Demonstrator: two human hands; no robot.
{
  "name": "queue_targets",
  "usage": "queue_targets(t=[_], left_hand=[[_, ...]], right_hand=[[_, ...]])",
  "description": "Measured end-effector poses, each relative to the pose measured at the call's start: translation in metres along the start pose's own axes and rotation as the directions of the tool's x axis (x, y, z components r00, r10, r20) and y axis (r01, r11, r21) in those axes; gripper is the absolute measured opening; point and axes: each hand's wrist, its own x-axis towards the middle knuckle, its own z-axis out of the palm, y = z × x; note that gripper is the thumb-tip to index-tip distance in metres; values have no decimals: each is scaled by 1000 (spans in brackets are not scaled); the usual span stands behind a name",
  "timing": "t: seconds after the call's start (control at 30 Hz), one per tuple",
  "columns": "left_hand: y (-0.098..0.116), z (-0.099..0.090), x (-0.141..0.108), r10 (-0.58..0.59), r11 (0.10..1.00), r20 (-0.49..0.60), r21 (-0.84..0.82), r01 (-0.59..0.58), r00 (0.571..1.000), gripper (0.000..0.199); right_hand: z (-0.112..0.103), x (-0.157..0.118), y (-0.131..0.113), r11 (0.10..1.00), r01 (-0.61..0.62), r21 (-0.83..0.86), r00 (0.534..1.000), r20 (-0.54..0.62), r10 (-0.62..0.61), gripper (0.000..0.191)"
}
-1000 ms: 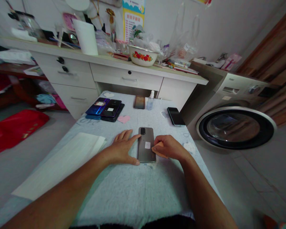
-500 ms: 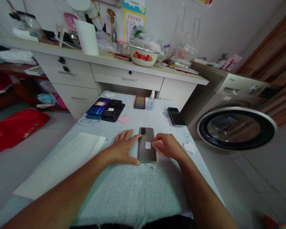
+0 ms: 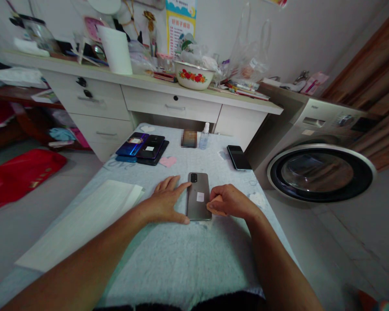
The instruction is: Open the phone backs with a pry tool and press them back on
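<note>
The left forearm is being stretched in from the lower left, and the left hand (image 3: 167,201) is being kept palm down, thumb and forefinger being spread wide along the left edge of one grey phone (image 3: 197,209). This phone is being supported, back up, by the cloth-covered table (image 3: 188,259), between both hands. The right hand (image 3: 231,201) is being curled at the phone's right edge, one orange cloth (image 3: 218,205) being pinched in its fingers. Farther off at left, at least four overlapping phones (image 3: 149,150) are being displayed, an exact count being prevented by the overlap. One black-screened phone (image 3: 238,157) is being seen at right, and one spray bottle (image 3: 204,139) is being seen near the far edge.
</note>
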Motion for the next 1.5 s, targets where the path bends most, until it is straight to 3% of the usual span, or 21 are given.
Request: queue_targets(t=[0.27,0.57,0.73,1.03,1.17,1.3,1.5], left_hand=[[4,-4,-1,-14,1000,15,-3,14,1000,114],[2,-1,0,-8,1000,7,5,8,1000,114],[3,-3,0,-12,1000,14,4,12,1000,112],[5,-4,-1,-18,999,21,28,17,1000,115],[3,-2,0,-9,1000,12,23,9,1000,114],[5,-3,-1,-17,1000,30,19,17,999,114],[6,-5,-1,-21,1000,29,17,21,999,114]], right_hand=[[-2,-4,1,994,46,96,992,108,-57,6],[0,-5,6,984,6,177,971,235,-48,10],[-1,-6,6,983,3,184,969,242,-49,9],[0,0,4,999,-13,40,998,61,11,7],[5,4,6,999,37,-29,997,-70,-39,6],[10,8,5,990,74,-120,968,-231,-100,9],[22,20,8,977,116,-178,886,-425,-183,11]])
